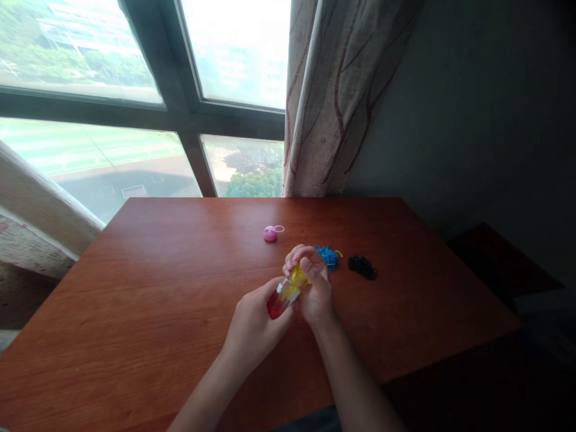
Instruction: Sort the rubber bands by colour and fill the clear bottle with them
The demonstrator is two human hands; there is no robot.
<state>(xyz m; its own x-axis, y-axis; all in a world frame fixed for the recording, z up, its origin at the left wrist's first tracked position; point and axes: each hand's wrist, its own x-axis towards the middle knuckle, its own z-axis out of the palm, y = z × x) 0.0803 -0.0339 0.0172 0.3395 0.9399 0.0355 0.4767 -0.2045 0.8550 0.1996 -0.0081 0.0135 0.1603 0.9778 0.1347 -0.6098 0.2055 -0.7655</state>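
My left hand [252,319] is closed around a small clear container [278,303] whose lower part looks red. The container is tilted, its upper end toward my right hand [317,293]. A bunch of thin yellow bands [297,277] sits at that upper end, and the fingers of my right hand are curled around it. Part of the bunch appears to be inside the container; how much is hidden by the fingers. Just beyond my right hand lies a blue bunch of thin bands [328,257], partly covered by the hand.
A black bunch of thin bands [362,267] lies to the right on the brown wooden table [157,288]. Farther back is a round pink cap-like piece [270,234] with a loop. Behind the table are a window [243,54] and a patterned curtain [333,90].
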